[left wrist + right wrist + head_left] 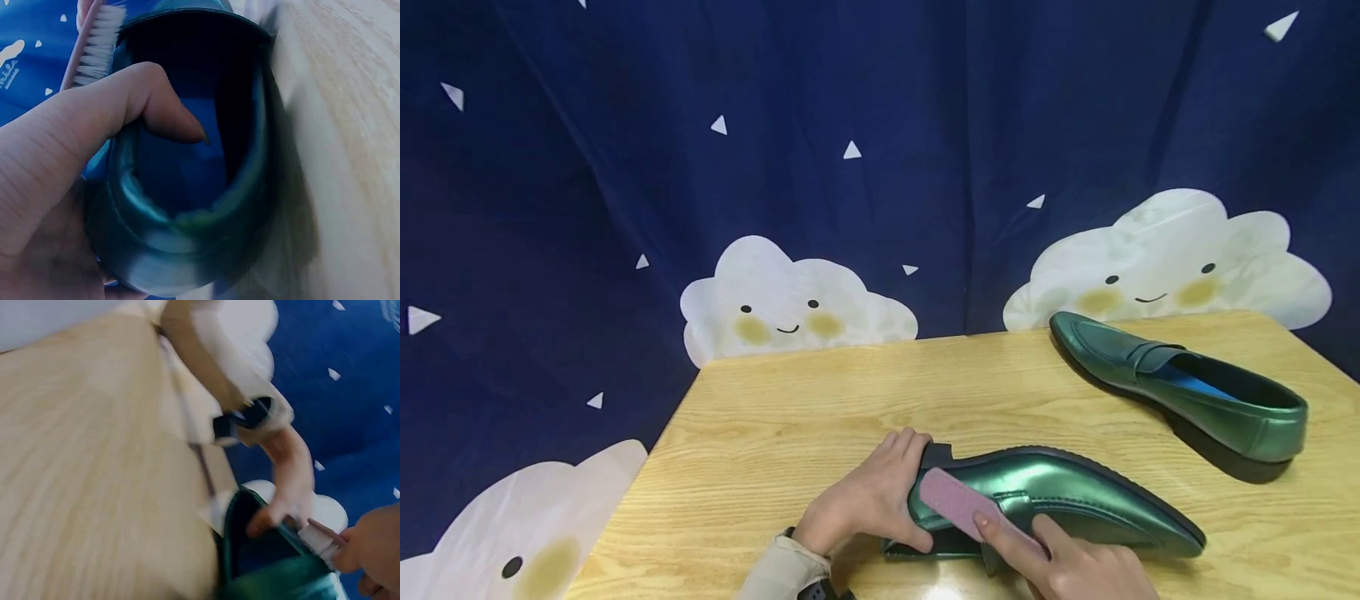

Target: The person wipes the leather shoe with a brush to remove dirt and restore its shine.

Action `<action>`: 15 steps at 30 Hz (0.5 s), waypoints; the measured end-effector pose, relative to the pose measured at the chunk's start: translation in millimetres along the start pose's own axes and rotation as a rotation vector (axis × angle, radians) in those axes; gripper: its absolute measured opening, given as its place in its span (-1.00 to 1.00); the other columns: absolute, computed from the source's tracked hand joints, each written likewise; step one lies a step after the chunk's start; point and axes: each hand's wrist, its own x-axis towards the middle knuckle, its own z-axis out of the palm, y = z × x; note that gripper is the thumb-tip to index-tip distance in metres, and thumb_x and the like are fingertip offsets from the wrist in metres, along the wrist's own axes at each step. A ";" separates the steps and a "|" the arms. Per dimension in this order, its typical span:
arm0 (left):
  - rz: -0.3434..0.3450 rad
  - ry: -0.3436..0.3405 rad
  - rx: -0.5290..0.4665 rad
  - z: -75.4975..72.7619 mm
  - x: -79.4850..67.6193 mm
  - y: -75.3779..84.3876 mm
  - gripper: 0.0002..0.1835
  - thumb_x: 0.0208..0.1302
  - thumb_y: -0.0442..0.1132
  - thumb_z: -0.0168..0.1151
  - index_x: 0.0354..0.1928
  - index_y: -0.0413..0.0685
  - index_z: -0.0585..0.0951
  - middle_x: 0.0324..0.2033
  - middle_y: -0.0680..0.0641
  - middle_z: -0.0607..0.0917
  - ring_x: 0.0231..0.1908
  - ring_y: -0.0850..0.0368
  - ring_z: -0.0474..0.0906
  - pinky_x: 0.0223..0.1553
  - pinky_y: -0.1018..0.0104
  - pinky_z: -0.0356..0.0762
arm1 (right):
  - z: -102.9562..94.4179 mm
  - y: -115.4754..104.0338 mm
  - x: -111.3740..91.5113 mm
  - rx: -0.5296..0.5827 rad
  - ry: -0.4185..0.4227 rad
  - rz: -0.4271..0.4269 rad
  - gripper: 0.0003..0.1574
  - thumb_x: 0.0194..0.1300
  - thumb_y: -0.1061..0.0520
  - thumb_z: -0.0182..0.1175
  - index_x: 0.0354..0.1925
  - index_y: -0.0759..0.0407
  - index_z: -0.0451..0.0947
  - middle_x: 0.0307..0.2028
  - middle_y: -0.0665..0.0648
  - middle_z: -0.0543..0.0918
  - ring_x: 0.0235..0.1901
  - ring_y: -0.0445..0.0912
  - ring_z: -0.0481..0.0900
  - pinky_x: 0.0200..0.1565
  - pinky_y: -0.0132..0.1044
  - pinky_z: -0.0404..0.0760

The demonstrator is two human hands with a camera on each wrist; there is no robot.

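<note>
One green shoe (1063,477) (sideways): left hand (878,492) grips it, right hand (1067,560) pinches a brush (953,500).

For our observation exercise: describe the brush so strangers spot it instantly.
On the wooden table, a green shoe lies on its side. Over it, the right hand holds the brush, its pink back and white bristles standing out against shiny green.
</note>
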 end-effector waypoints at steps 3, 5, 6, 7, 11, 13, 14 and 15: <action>0.020 -0.002 0.032 -1.2 0.6 0.3 0.20 -0.30 0.11 0.58 0.38 -0.23 0.15 0.11 -0.06 0.38 0.07 0.15 0.28 0.14 0.32 0.36 | 3.9 1.5 1.7 0.033 0.046 -0.168 -0.44 0.19 -0.35 0.22 0.16 -0.35 0.54 -0.60 -0.20 0.06 -0.70 -0.35 -0.14 -0.68 -0.50 -0.11; 0.036 -0.011 0.046 -2.6 0.7 -0.7 0.20 -0.30 0.12 0.59 0.37 -0.21 0.15 0.09 -0.03 0.36 0.07 0.17 0.26 0.15 0.34 0.34 | 5.6 4.2 3.6 0.060 0.034 -0.233 -0.42 0.26 -0.46 0.03 0.15 -0.36 0.54 -0.61 -0.21 0.04 -0.69 -0.36 -0.15 -0.68 -0.51 -0.14; 0.042 -0.018 0.040 -3.5 0.7 -1.2 0.20 -0.30 0.11 0.59 0.37 -0.20 0.14 0.09 -0.01 0.35 0.07 0.18 0.25 0.15 0.35 0.34 | 5.9 6.3 4.5 0.073 0.028 -0.245 -0.38 0.26 -0.50 -0.03 0.15 -0.36 0.54 -0.61 -0.22 0.02 -0.70 -0.37 -0.16 -0.68 -0.51 -0.15; 0.047 -0.029 0.030 -4.4 0.6 -1.9 0.20 -0.29 0.10 0.59 0.37 -0.19 0.13 0.09 0.00 0.34 0.07 0.19 0.24 0.14 0.35 0.34 | 5.8 9.0 5.3 0.083 0.021 -0.248 -0.38 0.24 -0.51 -0.01 0.15 -0.36 0.54 -0.62 -0.22 0.01 -0.70 -0.37 -0.16 -0.68 -0.51 -0.15; 0.070 -0.063 -0.014 -7.4 0.9 -5.3 0.14 -0.25 0.06 0.55 0.36 -0.15 0.13 0.07 0.02 0.30 0.05 0.20 0.20 0.12 0.38 0.31 | 3.2 23.2 11.2 0.096 0.005 -0.167 -0.35 0.10 -0.18 0.36 0.19 -0.32 0.51 -0.63 -0.24 0.00 -0.71 -0.36 -0.13 -0.68 -0.48 -0.09; 0.091 -0.069 -0.019 -8.4 1.2 -7.0 0.12 -0.25 0.06 0.53 0.36 -0.15 0.14 0.07 0.01 0.30 0.05 0.20 0.19 0.13 0.39 0.29 | 2.9 28.2 13.4 0.101 0.030 -0.143 -0.21 -0.03 -0.01 0.43 0.22 -0.28 0.49 -0.63 -0.25 0.01 -0.71 -0.36 -0.12 -0.68 -0.47 -0.07; 0.103 -0.069 -0.015 -8.8 1.4 -7.7 0.12 -0.25 0.06 0.53 0.35 -0.15 0.14 0.06 0.01 0.30 0.04 0.21 0.19 0.13 0.40 0.28 | 3.5 28.9 14.6 0.113 0.046 -0.144 -0.22 -0.02 -0.02 0.43 0.22 -0.26 0.49 -0.63 -0.26 0.00 -0.70 -0.36 -0.13 -0.67 -0.48 -0.08; 0.109 -0.073 -0.012 -9.2 1.3 -8.5 0.12 -0.24 0.06 0.52 0.36 -0.16 0.13 0.07 0.01 0.30 0.04 0.21 0.19 0.13 0.40 0.28 | 4.6 28.3 15.8 0.134 0.070 -0.158 -0.28 0.02 -0.06 0.41 0.20 -0.25 0.51 -0.63 -0.26 -0.01 -0.70 -0.38 -0.15 -0.66 -0.51 -0.09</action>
